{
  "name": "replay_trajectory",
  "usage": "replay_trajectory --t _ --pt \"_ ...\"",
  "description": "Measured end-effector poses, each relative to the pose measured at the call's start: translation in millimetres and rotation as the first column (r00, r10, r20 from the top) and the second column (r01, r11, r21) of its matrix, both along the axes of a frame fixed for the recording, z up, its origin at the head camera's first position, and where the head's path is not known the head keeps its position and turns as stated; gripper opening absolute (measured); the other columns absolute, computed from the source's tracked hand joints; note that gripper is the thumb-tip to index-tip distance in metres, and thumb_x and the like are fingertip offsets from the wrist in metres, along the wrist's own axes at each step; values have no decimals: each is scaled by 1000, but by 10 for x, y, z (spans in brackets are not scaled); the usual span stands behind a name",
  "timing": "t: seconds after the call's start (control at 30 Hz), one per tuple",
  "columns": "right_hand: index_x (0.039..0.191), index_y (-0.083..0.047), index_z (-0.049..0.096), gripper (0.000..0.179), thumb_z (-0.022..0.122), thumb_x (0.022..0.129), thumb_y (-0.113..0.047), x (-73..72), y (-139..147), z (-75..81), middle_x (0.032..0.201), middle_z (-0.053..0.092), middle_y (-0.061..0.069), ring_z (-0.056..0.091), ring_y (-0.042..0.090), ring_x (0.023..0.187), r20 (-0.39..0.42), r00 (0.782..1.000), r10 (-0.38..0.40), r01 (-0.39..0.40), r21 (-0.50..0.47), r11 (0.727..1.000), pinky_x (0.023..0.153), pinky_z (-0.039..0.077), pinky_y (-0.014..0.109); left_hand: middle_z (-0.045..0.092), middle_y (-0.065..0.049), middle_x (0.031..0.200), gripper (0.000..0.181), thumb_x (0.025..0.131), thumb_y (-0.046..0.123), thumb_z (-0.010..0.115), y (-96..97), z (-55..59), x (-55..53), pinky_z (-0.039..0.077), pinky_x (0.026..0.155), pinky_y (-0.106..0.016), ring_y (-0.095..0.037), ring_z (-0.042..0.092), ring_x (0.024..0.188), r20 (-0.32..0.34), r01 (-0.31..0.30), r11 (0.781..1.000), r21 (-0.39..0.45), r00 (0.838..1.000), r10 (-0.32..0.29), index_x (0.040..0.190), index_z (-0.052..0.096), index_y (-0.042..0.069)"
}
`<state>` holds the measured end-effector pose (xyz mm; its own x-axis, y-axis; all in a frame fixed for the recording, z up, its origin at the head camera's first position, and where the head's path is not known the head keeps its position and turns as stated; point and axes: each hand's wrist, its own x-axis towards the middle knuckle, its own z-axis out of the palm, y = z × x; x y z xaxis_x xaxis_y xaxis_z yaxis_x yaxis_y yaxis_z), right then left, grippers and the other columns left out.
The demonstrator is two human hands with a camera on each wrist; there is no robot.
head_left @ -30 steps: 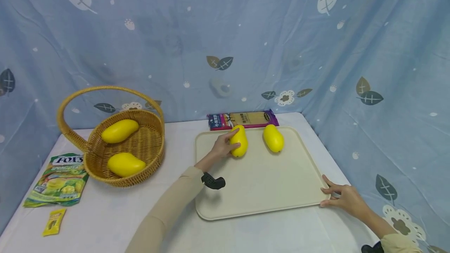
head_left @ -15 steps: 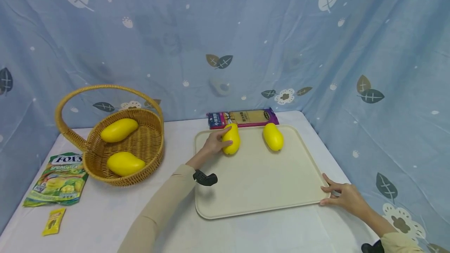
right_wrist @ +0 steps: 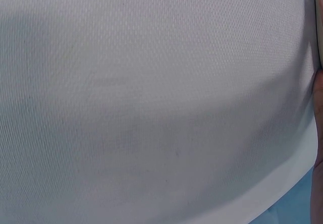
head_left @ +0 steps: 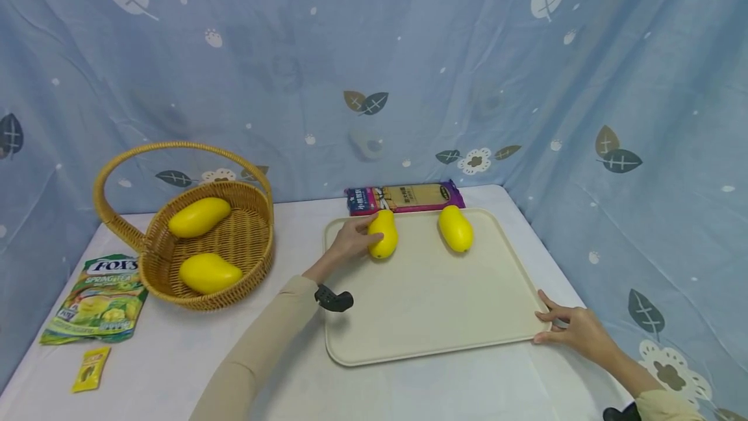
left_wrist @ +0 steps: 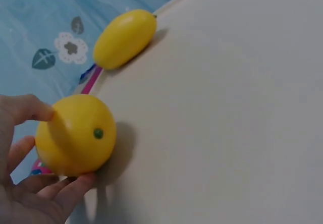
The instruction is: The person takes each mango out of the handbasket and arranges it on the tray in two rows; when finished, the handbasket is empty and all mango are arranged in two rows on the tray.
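Note:
A yellow mango (head_left: 384, 239) stands near the back left of a cream tray (head_left: 444, 304), its narrow end toward the back. My left hand (head_left: 353, 240) holds this mango from its left side, thumb and fingers spread around it. In the left wrist view the mango (left_wrist: 81, 141) shows a small green stem mark, with fingers above and below it. Another mango (head_left: 456, 230) lies on the tray to the right. My right hand (head_left: 575, 332) grips the tray's front right corner with thumb and fingers. Only a strip of the right hand (right_wrist: 318, 118) shows in the right wrist view.
At the left stands a wicker basket (head_left: 257, 278) with a tall handle and two mangoes inside. A green FOX'S candy bag (head_left: 99, 301) and a small yellow packet (head_left: 90, 369) lie beside it. A purple noodle package (head_left: 409, 197) lies behind the tray, before a blue curtain.
My left hand has moved the mango a little to the left along the back of the tray, slowing in the last half second. The right hand stays at the tray's corner.

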<state>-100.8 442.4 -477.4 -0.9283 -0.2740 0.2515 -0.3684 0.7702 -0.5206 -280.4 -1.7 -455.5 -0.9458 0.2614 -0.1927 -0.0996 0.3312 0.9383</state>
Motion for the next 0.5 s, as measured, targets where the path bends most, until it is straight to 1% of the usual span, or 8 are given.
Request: replay_trajectory --t 0.13,0.3,0.4,0.5 --pt "89 5 74 43 89 56 -18 2 -3 12 118 54 19 62 -2 62 1 1000 -3 3 11 1000 44 36 11 44 -9 147 59 86 17 67 22 12 33 49 96 -36 -30 43 131 30 -54 998 16 998 53 142 49 20" --pt "89 4 75 44 90 55 -20 2 4 -4 119 54 15 62 -3 63 6 1000 -21 21 10 1000 46 38 11 45 -7 146 58 86 19 70 44 17 69 48 97 -37 -30 41 133 10 -79 997 4 997 79 141 50 20" --pt "89 3 75 43 89 56 -20 5 19 -20 121 53 11 62 -3 64 10 1000 -19 19 10 1000 46 38 12 45 -8 145 57 86 22 73 49 8 85 51 93 -35 -30 45 130 -9 -95 995 -3 995 95 139 52 19" --pt "89 3 75 43 89 56 -20 10 29 -35 125 51 4 62 -3 64 8 1000 -16 16 9 1000 46 38 12 45 -9 146 58 84 21 76 45 -6 99 55 84 -32 -30 53 124 -18 -110 994 22 994 110 138 54 17"
